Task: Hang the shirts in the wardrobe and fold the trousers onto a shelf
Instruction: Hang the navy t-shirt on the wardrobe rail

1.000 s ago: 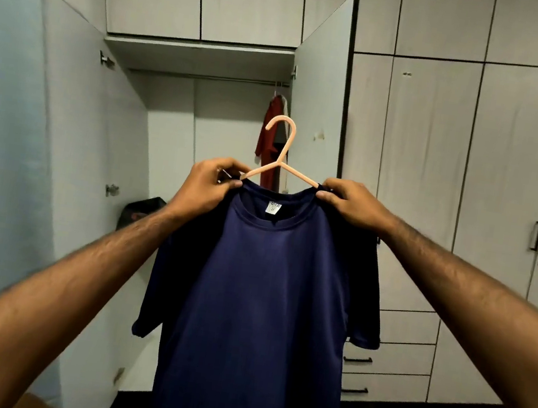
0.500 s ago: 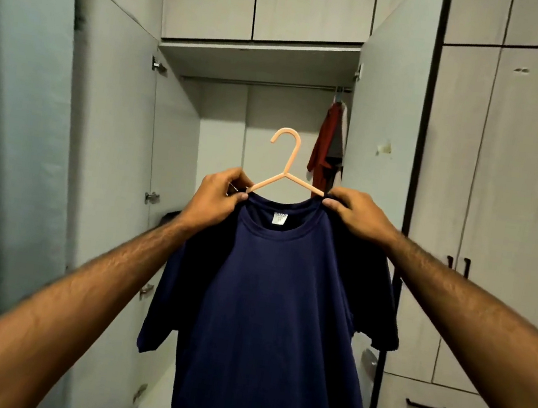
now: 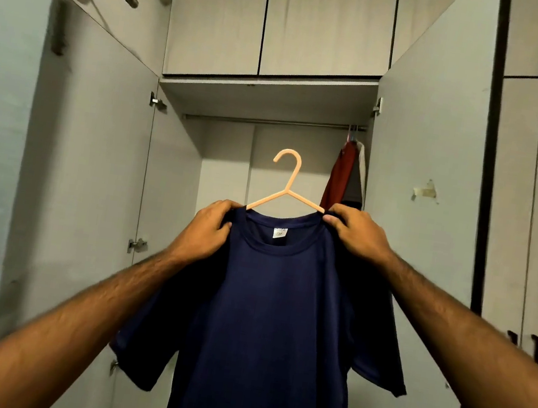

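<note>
A: Count of items shown?

B: One navy T-shirt, one peach plastic hanger, two hands, and one open wardrobe with a single rail. At the rail's right end hang one red garment and one pale garment, touching each other

A: Appearance of the shirt?

B: Dark blue, short-sleeved, round-necked, with a small white label inside the back of the collar. It is threaded on the hanger, whose arms vanish into the neck opening; both sleeves droop at the sides

A: Orientation?

B: The long axis runs vertically, collar uppermost, hem out of view below the frame. The front faces the camera. The hanger's hook stands upright, its open end curling to the left

A: Position?

B: Held in mid-air in front of the open wardrobe, between its two doors, with the hook below the rail and apart from it

A: State of the hands?

B: The left hand grips the shirt's left shoulder, fingers curled round fabric. The right hand pinches the other shoulder where the hanger arm enters the collar, fingers bunched on the cloth
</note>
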Demonstrator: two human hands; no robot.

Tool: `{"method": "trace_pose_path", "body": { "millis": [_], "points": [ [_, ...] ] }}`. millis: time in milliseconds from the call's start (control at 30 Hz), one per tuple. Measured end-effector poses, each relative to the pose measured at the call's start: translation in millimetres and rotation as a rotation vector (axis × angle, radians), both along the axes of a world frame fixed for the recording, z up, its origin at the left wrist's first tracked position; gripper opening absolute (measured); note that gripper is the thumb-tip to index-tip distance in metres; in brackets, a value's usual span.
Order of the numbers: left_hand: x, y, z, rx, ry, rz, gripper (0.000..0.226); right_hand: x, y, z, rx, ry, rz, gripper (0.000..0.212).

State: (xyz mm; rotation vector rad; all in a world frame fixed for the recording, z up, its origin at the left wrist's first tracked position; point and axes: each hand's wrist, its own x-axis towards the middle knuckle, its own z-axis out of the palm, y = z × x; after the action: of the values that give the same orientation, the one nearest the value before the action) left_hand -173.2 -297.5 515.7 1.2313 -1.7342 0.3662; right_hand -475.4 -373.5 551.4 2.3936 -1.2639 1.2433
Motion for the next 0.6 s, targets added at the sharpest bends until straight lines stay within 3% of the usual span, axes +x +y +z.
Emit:
{"method": "trace_pose_path", "body": {
  "millis": [200, 600],
  "points": [
    [23.2, -102.0, 13.1, -0.032, 0.055, 0.054, 0.036, 35.0, -94.7, 21.6, -0.037, -0.017, -0.035, 0.027],
    [57.1, -329.9, 40.5, 0.006, -0.133, 0.402, 0.064, 80.9, -343.9, 62.5, -0.109, -0.051, -0.009, 0.025]
  ]
}}
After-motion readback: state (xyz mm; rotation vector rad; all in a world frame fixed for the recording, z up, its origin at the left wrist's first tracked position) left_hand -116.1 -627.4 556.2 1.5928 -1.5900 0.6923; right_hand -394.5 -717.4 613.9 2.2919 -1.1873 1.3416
